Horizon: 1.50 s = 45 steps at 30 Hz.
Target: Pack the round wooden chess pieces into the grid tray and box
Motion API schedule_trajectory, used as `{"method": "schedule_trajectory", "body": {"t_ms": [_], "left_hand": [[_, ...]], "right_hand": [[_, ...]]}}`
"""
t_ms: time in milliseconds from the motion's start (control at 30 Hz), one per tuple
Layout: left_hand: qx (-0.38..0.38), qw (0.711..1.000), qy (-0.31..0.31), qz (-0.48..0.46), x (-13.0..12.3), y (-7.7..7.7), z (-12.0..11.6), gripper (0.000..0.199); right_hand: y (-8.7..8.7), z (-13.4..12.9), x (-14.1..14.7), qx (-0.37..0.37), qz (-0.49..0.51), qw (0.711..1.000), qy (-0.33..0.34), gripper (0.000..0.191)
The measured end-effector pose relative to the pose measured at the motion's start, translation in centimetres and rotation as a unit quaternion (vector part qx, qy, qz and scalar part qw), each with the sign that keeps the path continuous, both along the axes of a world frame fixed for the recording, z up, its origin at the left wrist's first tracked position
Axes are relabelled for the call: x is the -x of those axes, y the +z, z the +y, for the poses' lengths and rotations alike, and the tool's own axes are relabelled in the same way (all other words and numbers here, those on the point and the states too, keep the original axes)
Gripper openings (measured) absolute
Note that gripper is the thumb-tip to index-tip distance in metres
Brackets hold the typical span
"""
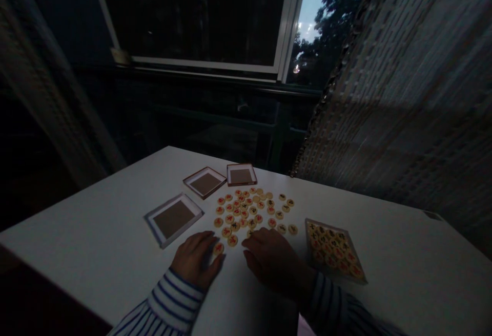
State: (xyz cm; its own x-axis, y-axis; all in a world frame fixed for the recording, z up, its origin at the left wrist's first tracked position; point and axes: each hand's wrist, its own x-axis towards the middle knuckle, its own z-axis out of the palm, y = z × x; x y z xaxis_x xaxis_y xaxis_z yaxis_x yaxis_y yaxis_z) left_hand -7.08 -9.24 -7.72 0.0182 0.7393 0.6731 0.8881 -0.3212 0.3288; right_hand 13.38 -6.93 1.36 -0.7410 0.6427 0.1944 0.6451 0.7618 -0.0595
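Observation:
Round wooden pieces (244, 213) with red or black characters lie spread in the middle of the white table. My left hand (197, 258) rests at their near left edge, fingers apart, with a red-marked piece (218, 248) between thumb and fingers; whether it is gripped does not show clearly. My right hand (267, 254) is at the near edge of the spread, fingers bent and close together beside a partly covered piece (249, 233). What its fingertips hold, if anything, is hidden.
A box (355, 260) filled with rows of pieces lies at the right. Three shallow boxes or lids stand left and behind: one nearest (156, 232), one farther back (206, 194), one at the back (242, 183). Beyond the white table (96, 213) are a window and curtains.

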Motion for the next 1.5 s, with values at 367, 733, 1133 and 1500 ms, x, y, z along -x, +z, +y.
{"method": "schedule_trajectory", "body": {"t_ms": [367,733,1133,1500], "left_hand": [[0.031,0.998,0.009,0.048,0.4,-0.8,0.3,0.025],[0.018,0.993,-0.06,0.095,1.3,0.1,0.5,0.025],[0.006,0.997,-0.063,0.041,-0.1,1.8,-0.4,0.022],[0.012,0.993,-0.104,0.059,-1.0,4.3,-0.5,0.022]], "right_hand": [[-1.3,0.1,0.0,-0.017,-0.011,1.0,0.008,0.018],[-1.8,0.3,-0.1,-0.016,-0.016,1.0,0.016,0.018],[-1.0,0.4,-0.4,-0.022,0.008,1.0,0.011,0.019],[3.3,0.1,-2.7,-0.02,0.057,0.998,-0.006,0.02]]}}
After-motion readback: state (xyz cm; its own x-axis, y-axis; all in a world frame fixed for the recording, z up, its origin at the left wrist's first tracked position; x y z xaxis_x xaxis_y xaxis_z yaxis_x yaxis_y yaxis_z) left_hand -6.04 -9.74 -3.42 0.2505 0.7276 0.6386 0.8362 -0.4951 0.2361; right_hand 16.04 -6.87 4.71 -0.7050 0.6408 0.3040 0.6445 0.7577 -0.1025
